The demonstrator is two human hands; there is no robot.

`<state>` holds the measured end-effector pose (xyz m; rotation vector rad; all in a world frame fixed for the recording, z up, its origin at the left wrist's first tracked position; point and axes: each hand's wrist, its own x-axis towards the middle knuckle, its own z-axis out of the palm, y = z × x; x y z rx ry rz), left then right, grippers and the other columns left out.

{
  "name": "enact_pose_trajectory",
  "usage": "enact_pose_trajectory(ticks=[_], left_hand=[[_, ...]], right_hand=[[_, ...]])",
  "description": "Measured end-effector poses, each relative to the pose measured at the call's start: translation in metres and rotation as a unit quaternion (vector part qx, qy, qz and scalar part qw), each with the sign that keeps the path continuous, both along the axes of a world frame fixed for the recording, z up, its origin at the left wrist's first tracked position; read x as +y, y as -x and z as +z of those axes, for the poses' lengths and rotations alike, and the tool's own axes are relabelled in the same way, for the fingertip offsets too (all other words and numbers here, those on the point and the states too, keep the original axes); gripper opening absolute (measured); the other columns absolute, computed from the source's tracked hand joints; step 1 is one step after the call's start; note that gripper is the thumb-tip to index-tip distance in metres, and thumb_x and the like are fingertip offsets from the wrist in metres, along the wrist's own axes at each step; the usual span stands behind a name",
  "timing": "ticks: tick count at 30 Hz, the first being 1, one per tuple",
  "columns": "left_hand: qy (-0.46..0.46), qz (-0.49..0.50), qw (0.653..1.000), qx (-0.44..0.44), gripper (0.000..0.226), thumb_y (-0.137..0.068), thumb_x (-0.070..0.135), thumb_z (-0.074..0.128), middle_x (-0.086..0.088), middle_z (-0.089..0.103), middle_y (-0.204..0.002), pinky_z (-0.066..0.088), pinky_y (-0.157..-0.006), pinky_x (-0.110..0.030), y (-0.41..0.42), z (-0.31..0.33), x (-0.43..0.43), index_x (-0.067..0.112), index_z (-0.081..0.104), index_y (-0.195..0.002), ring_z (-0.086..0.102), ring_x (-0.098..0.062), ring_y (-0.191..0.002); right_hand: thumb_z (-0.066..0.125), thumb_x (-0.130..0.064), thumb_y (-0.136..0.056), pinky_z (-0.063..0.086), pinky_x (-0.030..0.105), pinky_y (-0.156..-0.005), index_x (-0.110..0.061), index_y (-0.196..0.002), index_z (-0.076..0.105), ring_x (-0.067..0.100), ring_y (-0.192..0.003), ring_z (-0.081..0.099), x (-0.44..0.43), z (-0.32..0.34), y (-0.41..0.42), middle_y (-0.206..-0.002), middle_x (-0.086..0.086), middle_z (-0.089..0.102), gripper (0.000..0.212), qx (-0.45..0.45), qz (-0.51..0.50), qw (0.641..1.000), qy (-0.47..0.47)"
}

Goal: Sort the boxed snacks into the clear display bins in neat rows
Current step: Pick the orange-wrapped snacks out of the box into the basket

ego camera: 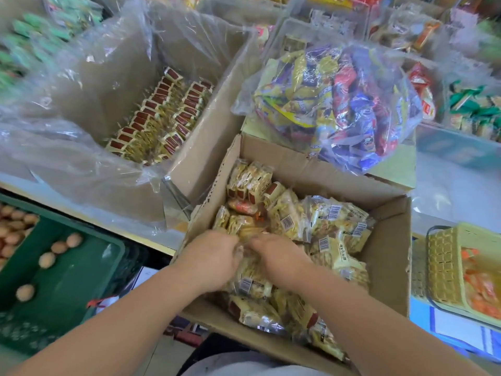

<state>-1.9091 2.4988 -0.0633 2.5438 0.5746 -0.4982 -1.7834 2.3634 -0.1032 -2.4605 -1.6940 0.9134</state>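
Note:
A brown cardboard box [390, 240] in front of me holds several yellow snack packets [336, 221] lying loose and jumbled. My left hand [214, 256] and my right hand [273, 253] are both inside it, side by side, fingers curled around a bunch of these packets [250, 278] near the box's front. To the upper left, a larger cardboard box lined with clear plastic [89, 109] holds matching yellow and dark red packets [160, 115] standing in two neat rows.
A clear bag of mixed purple, red and yellow snacks [339, 101] sits on a box behind. A green crate [70, 270] with eggs [47, 259] is at lower left. A yellow basket [444, 267] with orange packets stands at right. Clear bins of snacks line the back.

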Motion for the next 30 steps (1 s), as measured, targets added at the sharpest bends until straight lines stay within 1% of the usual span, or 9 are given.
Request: enact_pose_trajectory(ticks=[3, 7, 12, 15, 18, 21, 24, 27, 30], left_hand=[[-0.05, -0.005, 0.992, -0.116, 0.025, -0.098, 0.033, 0.056, -0.001, 0.053, -0.116, 0.049, -0.091, -0.037, -0.02, -0.01, 0.006, 0.017, 0.061, -0.116, 0.052, -0.022, -0.111], [-0.086, -0.056, 0.994, 0.022, 0.059, -0.098, 0.038, 0.053, -0.009, 0.037, -0.157, 0.034, -0.117, -0.051, -0.056, -0.03, 0.009, 0.016, 0.041, -0.15, 0.035, -0.033, -0.142], [-0.191, -0.158, 0.955, 0.166, 0.049, -0.094, 0.043, 0.053, -0.008, 0.056, -0.136, 0.04, -0.104, -0.049, -0.076, -0.042, 0.004, 0.018, 0.053, -0.136, 0.044, -0.031, -0.129], [-0.191, -0.136, 0.952, 0.199, 0.041, -0.093, 0.024, 0.056, -0.012, 0.053, -0.13, 0.048, -0.094, -0.044, -0.073, -0.04, -0.002, 0.011, 0.055, -0.132, 0.044, -0.032, -0.12], [-0.163, -0.115, 0.958, 0.206, 0.038, -0.095, 0.02, 0.051, -0.012, 0.044, -0.132, 0.05, -0.094, -0.044, -0.054, -0.032, -0.007, 0.009, 0.057, -0.131, 0.04, -0.032, -0.116], [-0.156, -0.14, 0.953, 0.218, 0.041, -0.098, 0.028, 0.046, -0.014, 0.031, -0.14, 0.046, -0.101, -0.05, -0.025, -0.022, -0.015, 0.011, 0.057, -0.134, 0.038, -0.036, -0.12], [-0.131, -0.139, 0.961, 0.2, 0.044, -0.1, 0.037, 0.048, -0.018, 0.01, -0.153, 0.046, -0.101, -0.05, 0.006, -0.012, -0.024, 0.012, 0.049, -0.137, 0.038, -0.039, -0.126], [-0.091, -0.101, 0.974, 0.18, 0.046, -0.101, 0.041, 0.043, -0.011, -0.002, -0.163, 0.047, -0.096, -0.046, 0.029, 0.0, -0.028, 0.014, 0.047, -0.139, 0.046, -0.038, -0.124], [-0.074, -0.077, 0.98, 0.165, 0.05, -0.101, 0.051, 0.04, -0.008, -0.001, -0.168, 0.044, -0.098, -0.045, 0.044, 0.005, -0.029, 0.016, 0.056, -0.133, 0.041, -0.034, -0.13]], right_hand=[[0.055, 0.004, -0.082, 0.047, 0.039, -0.102, -0.02, -0.132, 0.056, 0.024, -0.117, 0.055, -0.014, 0.012, 0.0, -0.126, 0.002, 0.059, 0.056, 0.022, 0.005, 1.0, -0.006], [0.057, -0.008, -0.089, 0.05, 0.031, -0.092, -0.025, -0.129, 0.058, 0.017, -0.111, 0.057, -0.036, 0.032, -0.012, -0.118, -0.005, 0.06, 0.044, 0.039, -0.015, 0.999, -0.012], [0.052, -0.044, -0.089, 0.047, 0.039, -0.093, -0.032, -0.118, 0.064, 0.018, -0.108, 0.055, -0.056, 0.05, -0.022, -0.113, -0.01, 0.065, 0.033, -0.022, -0.015, 0.997, 0.066], [0.027, -0.078, -0.085, 0.041, 0.045, -0.095, -0.028, -0.095, 0.072, 0.019, -0.103, 0.052, -0.044, 0.052, -0.021, -0.091, -0.006, 0.066, 0.068, -0.044, 0.009, 0.993, 0.105], [0.025, -0.071, -0.096, 0.048, 0.042, -0.089, -0.021, -0.093, 0.072, 0.022, -0.098, 0.054, -0.023, 0.055, -0.023, -0.084, -0.001, 0.064, 0.069, -0.053, 0.022, 0.995, 0.085], [0.035, -0.055, -0.1, 0.056, 0.043, -0.08, -0.017, -0.096, 0.07, 0.024, -0.09, 0.06, 0.001, 0.053, -0.027, -0.09, 0.003, 0.066, 0.052, -0.018, 0.008, 1.0, 0.024], [0.047, -0.034, -0.1, 0.058, 0.041, -0.075, -0.018, -0.079, 0.063, 0.022, -0.079, 0.061, 0.035, 0.043, -0.028, -0.082, 0.003, 0.064, 0.031, 0.056, 0.002, 0.998, -0.013], [0.057, -0.026, -0.098, 0.054, 0.037, -0.083, -0.012, -0.113, 0.068, 0.027, -0.1, 0.065, 0.07, 0.022, -0.027, -0.108, 0.008, 0.069, 0.024, 0.069, 0.018, 0.997, 0.012], [0.065, -0.027, -0.092, 0.051, 0.036, -0.083, -0.007, -0.12, 0.063, 0.031, -0.108, 0.061, 0.091, -0.006, -0.029, -0.116, 0.011, 0.061, 0.034, 0.005, 0.052, 0.996, 0.073]])
